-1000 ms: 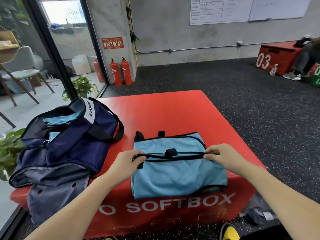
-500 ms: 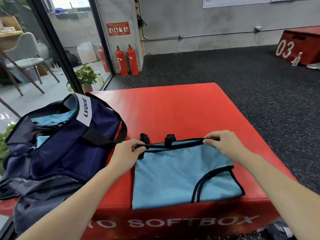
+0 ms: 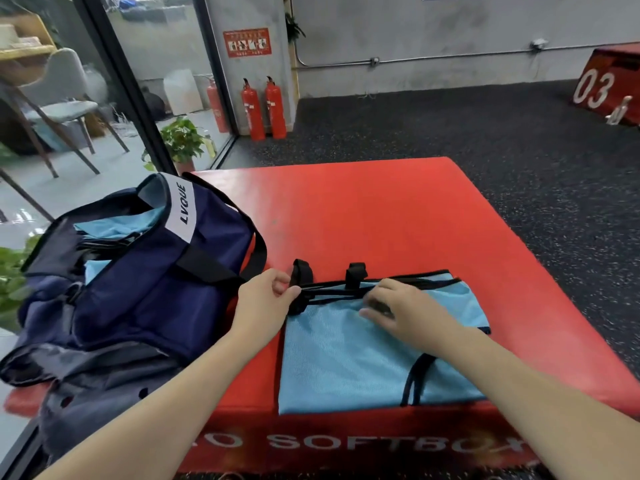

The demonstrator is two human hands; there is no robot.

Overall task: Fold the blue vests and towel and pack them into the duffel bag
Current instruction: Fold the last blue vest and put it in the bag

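blue vest point(image 3: 353, 358): folded flat on near edge of red soft box point(image 3: 363, 216). my right hand point(image 3: 401, 310): fingers spread, pressing its top. my left hand point(image 3: 266, 299): pinching its black trim. duffel bag point(image 3: 138, 271): open, beside it on my left.

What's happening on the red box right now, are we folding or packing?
Folding. A person has a blue vest laid flat on the red soft box. The left hand pinches the black-trimmed far edge at its left corner, while the right hand rests on the fabric near that edge. The navy duffel bag sits open to the left, with light blue fabric already showing inside.
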